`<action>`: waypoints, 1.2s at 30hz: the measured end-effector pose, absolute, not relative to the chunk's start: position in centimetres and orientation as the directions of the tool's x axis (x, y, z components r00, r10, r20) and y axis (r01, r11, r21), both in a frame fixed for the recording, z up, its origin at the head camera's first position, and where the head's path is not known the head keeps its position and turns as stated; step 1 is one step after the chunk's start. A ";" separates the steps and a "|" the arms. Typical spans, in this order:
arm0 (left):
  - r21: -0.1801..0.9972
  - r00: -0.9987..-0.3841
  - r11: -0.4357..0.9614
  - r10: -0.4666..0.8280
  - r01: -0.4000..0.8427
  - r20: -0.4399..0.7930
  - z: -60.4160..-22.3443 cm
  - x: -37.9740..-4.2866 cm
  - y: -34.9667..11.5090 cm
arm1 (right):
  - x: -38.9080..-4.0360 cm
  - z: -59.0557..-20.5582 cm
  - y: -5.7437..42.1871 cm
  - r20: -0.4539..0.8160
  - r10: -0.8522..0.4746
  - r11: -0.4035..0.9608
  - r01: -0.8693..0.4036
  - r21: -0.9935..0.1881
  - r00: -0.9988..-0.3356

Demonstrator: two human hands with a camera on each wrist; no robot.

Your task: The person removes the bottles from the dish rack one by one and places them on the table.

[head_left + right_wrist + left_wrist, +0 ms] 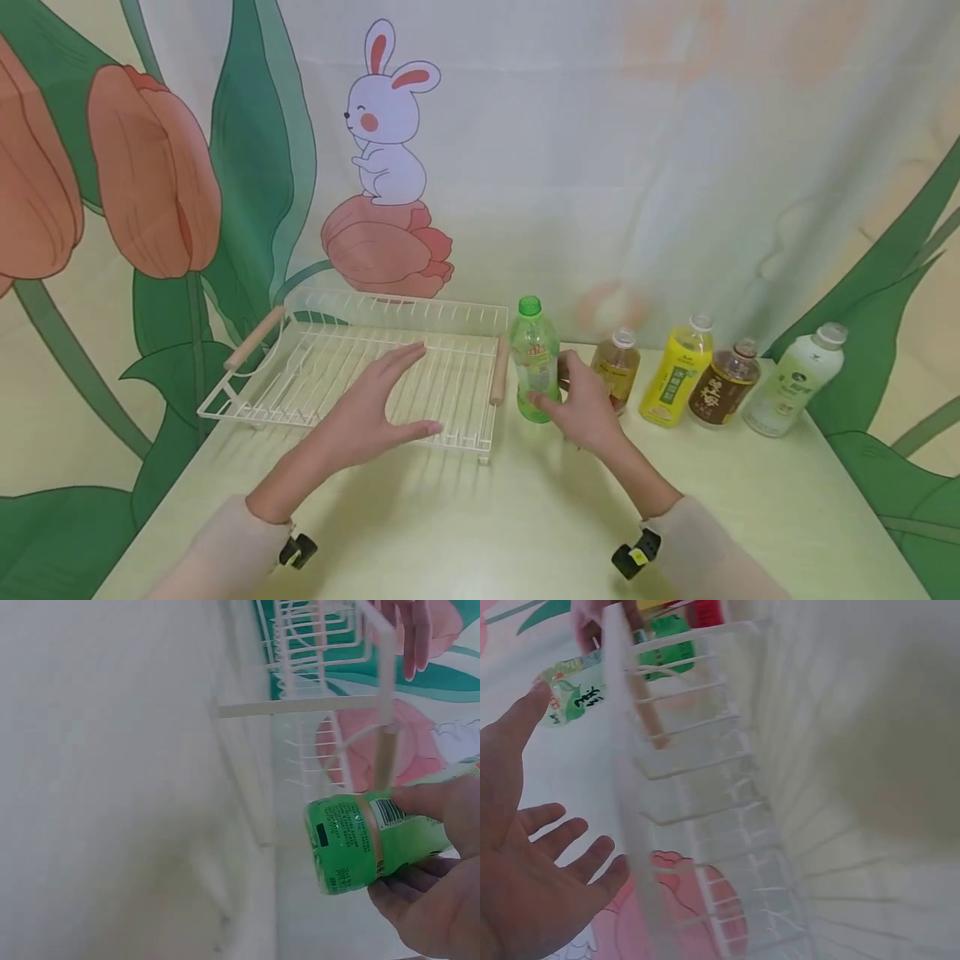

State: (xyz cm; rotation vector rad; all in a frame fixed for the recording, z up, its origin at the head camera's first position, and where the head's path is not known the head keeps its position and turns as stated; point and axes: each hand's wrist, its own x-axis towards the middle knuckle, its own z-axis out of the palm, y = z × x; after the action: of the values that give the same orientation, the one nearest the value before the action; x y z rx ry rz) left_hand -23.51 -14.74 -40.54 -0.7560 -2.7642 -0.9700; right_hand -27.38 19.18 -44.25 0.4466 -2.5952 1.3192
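My right hand (588,404) grips a green plastic bottle (534,354) around its lower half, thumb in front. The bottle is roughly upright, just right of a white wire dish rack (322,333). In the right wrist view, its green base (341,847) appears slightly above the tabletop. My left hand (367,412) is held over the rack's front part, fingers spread and thumb apart, with nothing in it. The left wrist view shows that same hand (540,877) with loosely bent fingers beside the blurred rack frame (634,787).
Several bottles stand right of my right hand: an amber one (617,367), a yellow one (677,371), a dark brown one (723,383) and a pale green one (797,379). Wooden handles (255,337) sit on the rack's sides. A printed curtain (540,167) hangs behind the table (480,533).
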 end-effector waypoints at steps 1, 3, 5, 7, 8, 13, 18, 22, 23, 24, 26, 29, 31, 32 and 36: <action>0.543 -0.868 0.680 0.428 0.493 0.252 -41.1 -23.4 -14.9 | -27.5 -44.9 19.1 0.306 -0.159 0.553 -0.341 -0.760 -0.939; 0.520 -0.870 0.702 0.444 0.487 0.215 -42.1 -23.3 -15.3 | -27.8 -46.0 19.0 0.302 -0.126 0.546 -0.320 -0.774 -0.945; 0.493 -0.871 0.724 0.458 0.483 0.180 -42.9 -23.3 -15.5 | -28.1 -46.9 18.9 0.285 -0.103 0.536 -0.294 -0.791 -0.953; 0.471 -0.869 0.738 0.466 0.484 0.164 -43.4 -23.2 -15.6 | -28.4 -47.7 18.8 0.263 -0.088 0.533 -0.268 -0.803 -0.961; 0.463 -0.870 0.744 0.467 0.483 0.157 -43.5 -23.1 -15.6 | -28.5 -48.1 18.8 0.251 -0.083 0.533 -0.255 -0.807 -0.965; 0.426 -0.866 0.759 0.478 0.492 0.148 -43.9 -22.5 -15.2 | -28.7 -49.3 19.0 0.203 -0.085 0.534 -0.217 -0.817 -0.975; 0.427 -0.863 0.756 0.485 0.496 0.143 -44.0 -22.3 -15.3 | -28.7 -49.7 19.2 0.186 -0.099 0.510 -0.210 -0.834 -0.978; 0.430 -0.855 0.745 0.495 0.510 0.155 -44.1 -22.4 -15.5 | -29.1 -49.6 19.0 0.176 -0.111 0.502 -0.208 -0.840 -0.978; 0.424 -0.851 0.744 0.499 0.517 0.162 -44.1 -22.4 -15.5 | -29.2 -49.6 18.9 0.168 -0.115 0.510 -0.203 -0.836 -0.979; 0.419 -0.849 0.743 0.501 0.522 0.170 -44.2 -22.4 -15.6 | -29.2 -49.5 18.8 0.156 -0.121 0.523 -0.196 -0.830 -0.980; 0.404 -0.845 0.745 0.503 0.531 0.183 -44.3 -22.3 -15.7 | -29.3 -49.4 18.6 0.112 -0.135 0.558 -0.169 -0.812 -0.984; 0.383 -0.840 0.748 0.503 0.541 0.203 -44.5 -22.2 -15.8 | -28.9 -49.2 18.5 0.025 -0.160 0.631 -0.122 -0.766 -0.987; 0.386 -0.842 0.749 0.499 0.539 0.206 -44.6 -22.1 -15.9 | -28.1 -48.9 18.7 -0.043 -0.178 0.675 -0.090 -0.732 -0.983; 0.394 -0.845 0.748 0.496 0.533 0.202 -44.5 -22.1 -15.9 | -27.6 -48.8 18.8 -0.071 -0.190 0.694 -0.083 -0.715 -0.979; 0.484 -0.844 0.712 0.522 0.510 0.123 -43.7 -22.1 -16.2 | -24.8 -47.3 19.9 -0.161 -0.283 0.746 -0.111 -0.657 -0.946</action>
State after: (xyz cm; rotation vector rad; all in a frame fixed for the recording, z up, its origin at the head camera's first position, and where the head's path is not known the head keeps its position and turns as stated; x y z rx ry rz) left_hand -22.05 -16.24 -43.74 -0.8821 -2.9275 -0.8165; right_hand -24.76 19.88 -47.34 0.3641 -3.1678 1.1639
